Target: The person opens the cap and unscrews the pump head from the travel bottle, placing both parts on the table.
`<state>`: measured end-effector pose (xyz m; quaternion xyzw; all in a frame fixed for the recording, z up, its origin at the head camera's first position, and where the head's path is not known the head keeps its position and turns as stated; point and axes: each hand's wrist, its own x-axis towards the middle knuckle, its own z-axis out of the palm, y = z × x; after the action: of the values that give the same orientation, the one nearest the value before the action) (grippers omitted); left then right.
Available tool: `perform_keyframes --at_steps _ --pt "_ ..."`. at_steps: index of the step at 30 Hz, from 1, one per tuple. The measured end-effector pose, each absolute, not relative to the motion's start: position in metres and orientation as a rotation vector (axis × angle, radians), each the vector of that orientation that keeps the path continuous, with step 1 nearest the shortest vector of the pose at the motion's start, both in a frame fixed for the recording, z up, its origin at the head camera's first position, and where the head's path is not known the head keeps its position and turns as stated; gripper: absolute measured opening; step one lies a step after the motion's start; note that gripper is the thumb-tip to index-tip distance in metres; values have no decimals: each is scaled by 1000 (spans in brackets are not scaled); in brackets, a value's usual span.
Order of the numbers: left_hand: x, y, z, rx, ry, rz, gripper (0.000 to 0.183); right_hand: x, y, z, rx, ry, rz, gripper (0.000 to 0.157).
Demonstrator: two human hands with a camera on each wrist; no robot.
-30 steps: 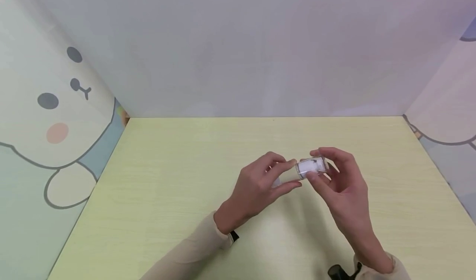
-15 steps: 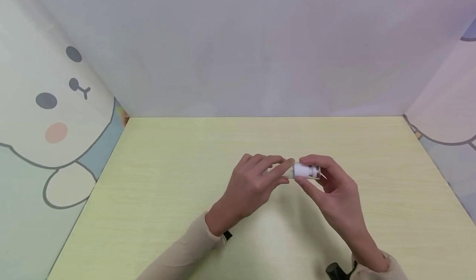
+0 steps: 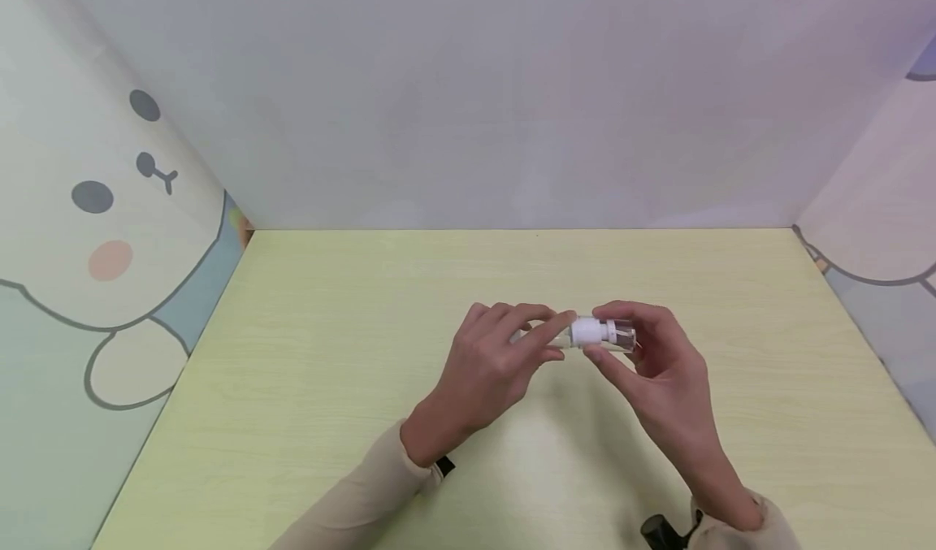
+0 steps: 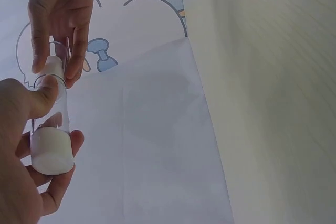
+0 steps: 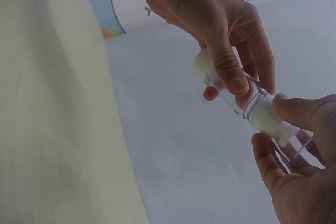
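Observation:
A small clear pump bottle is held almost level above the table, its white pump collar (image 3: 587, 332) in the middle. A clear cap (image 3: 625, 335) surrounds the white pump at the right end. My left hand (image 3: 488, 363) grips the clear body, thumb pressed near the collar in the left wrist view. At the bottle's other end is a white base (image 4: 51, 153), also visible as a white end (image 5: 202, 62) in the right wrist view. My right hand (image 3: 667, 371) pinches the cap between thumb and fingers. Fingers partly hide the body in the head view.
The pale wood-grain table (image 3: 329, 331) spreads beneath both hands. A plain whitish wall (image 3: 512, 103) stands at its back edge, with cartoon-printed panels (image 3: 110, 306) at the sides. Dark wrist-worn gear (image 3: 661, 531) shows at the right cuff.
Both hands have shifted slightly left, and the bottle has come from tilted to nearly level. More of the white pump now shows through the cap, past the right fingers.

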<state>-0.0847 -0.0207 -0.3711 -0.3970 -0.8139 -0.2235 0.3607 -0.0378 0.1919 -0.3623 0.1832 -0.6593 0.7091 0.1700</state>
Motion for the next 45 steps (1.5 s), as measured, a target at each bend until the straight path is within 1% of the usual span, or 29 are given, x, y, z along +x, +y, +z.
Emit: perform_keyframes --at_steps 4,6,13,19,45 --pt "-83 -21 -371 -1031 -2122 -641 38 -40 191 -365 557 -1755 2105 63" --pt "-83 -20 -371 -1036 -2128 -682 41 -41 192 -366 566 -1686 2147 65" --pt "-82 -19 -372 -1049 -2119 -730 46 -42 194 -368 579 -1613 2186 55" --pt "-82 -19 -373 -1063 -2119 -761 46 -44 194 -368 622 -1596 2181 54" --pt "-80 -36 -383 -1001 -2224 -781 46 -55 198 -366 595 -1598 2151 52"
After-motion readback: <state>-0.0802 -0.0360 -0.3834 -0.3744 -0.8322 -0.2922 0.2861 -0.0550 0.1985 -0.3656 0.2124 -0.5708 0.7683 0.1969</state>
